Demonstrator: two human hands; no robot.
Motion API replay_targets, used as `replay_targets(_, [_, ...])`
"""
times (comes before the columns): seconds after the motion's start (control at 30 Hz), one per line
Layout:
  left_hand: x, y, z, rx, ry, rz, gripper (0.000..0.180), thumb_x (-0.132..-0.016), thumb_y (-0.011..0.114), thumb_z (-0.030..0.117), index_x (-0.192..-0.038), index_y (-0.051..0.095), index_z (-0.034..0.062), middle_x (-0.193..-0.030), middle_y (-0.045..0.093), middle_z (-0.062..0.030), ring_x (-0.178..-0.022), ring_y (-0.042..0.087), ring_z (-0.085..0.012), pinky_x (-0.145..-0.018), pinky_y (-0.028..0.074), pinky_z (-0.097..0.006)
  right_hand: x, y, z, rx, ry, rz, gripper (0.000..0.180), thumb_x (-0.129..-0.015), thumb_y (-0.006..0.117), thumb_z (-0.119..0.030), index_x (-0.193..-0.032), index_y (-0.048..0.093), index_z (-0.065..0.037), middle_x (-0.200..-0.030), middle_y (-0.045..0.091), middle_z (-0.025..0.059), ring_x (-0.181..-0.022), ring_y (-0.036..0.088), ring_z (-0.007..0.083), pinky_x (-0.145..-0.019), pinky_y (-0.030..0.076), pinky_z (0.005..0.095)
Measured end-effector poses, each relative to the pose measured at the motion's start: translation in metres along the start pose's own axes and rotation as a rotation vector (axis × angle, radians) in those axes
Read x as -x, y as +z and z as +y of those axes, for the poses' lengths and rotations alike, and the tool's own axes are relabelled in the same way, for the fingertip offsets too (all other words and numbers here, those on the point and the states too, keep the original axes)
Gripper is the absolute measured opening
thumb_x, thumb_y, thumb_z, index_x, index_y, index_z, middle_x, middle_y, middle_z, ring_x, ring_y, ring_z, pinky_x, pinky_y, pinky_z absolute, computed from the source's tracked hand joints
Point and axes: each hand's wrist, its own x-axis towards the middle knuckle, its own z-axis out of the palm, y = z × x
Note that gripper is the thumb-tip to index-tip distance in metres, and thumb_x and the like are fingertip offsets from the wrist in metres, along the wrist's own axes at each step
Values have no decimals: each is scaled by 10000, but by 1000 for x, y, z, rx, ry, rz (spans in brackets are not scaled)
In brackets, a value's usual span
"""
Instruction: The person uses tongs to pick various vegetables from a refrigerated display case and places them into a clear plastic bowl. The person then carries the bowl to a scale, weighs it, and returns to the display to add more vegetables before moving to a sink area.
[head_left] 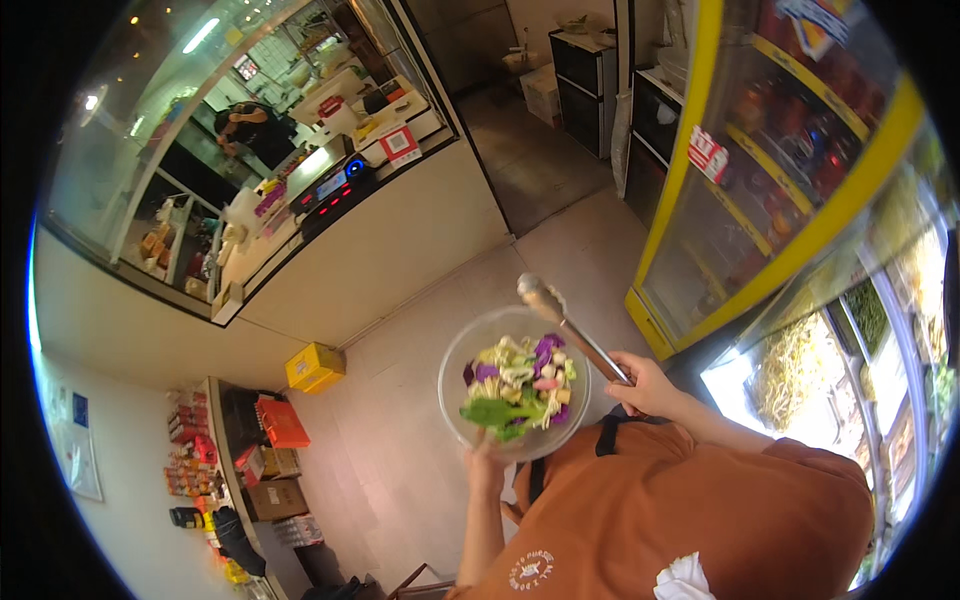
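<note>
A clear round bowl [450, 345] is held in front of my body by my left hand [487, 462], whose fingers grip its near rim. Inside lie green leaves [500, 411], purple cabbage pieces [548, 346], pale mushrooms and other chopped bits. My right hand [645, 385] is closed around the handle end of metal tongs [592, 350]. The tongs slant up and to the left, their tips over the far right rim of the bowl. Nothing that I can make out is between the tips.
On the right stand a yellow-framed glass-door drinks fridge [665, 240] and a lit display with noodles and greens [788, 375]. A counter with a scale [335, 185] is at the far left, a person [250, 125] behind it. A yellow box [315, 367] and a stocked shelf [225, 430] are at left.
</note>
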Motion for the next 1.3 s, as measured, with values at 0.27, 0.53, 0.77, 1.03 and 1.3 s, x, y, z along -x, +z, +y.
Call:
replay_targets(0.27, [-288,173,197,-281,-21,-355,830,-846,473,75,-1623,207,-44,-1432,508,-350,-1015,723,-510,-835,624,-504,-187,-87,-39,-318,-129,453,533,-971,647,-17,-1469,461,23,-872,592,45,-486,553,85,-433,437,244])
replay_targets(0.53, [-500,327,272,-186,-161,-373,756,-862,521,66,-1586,319,-14,-1404,579,-254,-1082,717,-402,-816,655,-476,-361,-204,-91,-330,-133,703,488,-976,636,-4,-1433,468,31,-852,579,42,-474,544,90,-414,424,259])
replay_targets(0.77, [-655,441,344,-72,-183,-339,724,-904,528,131,-1597,338,34,-1429,575,-164,-1258,633,-317,-947,611,-447,-506,-321,-167,-389,-158,756,521,-967,650,-13,-1454,470,25,-805,585,35,-467,539,89,-413,416,272])
replay_targets(1.03, [-909,627,433,-7,-79,-300,489,-984,560,131,-1450,485,3,-1361,601,-164,-1116,684,-326,-855,624,-447,-693,-436,-212,-395,-51,856,540,-955,672,-54,-1456,481,16,-778,576,39,-476,548,110,-428,430,281])
replay_targets(1.3, [-1147,875,501,-87,-16,-417,280,-1025,608,187,-1192,600,-37,-1083,687,-133,-896,712,-228,-726,623,-367,-856,-549,-250,-396,-52,993,584,-948,698,-51,-1490,484,-19,-836,585,19,-522,548,99,-467,460,286])
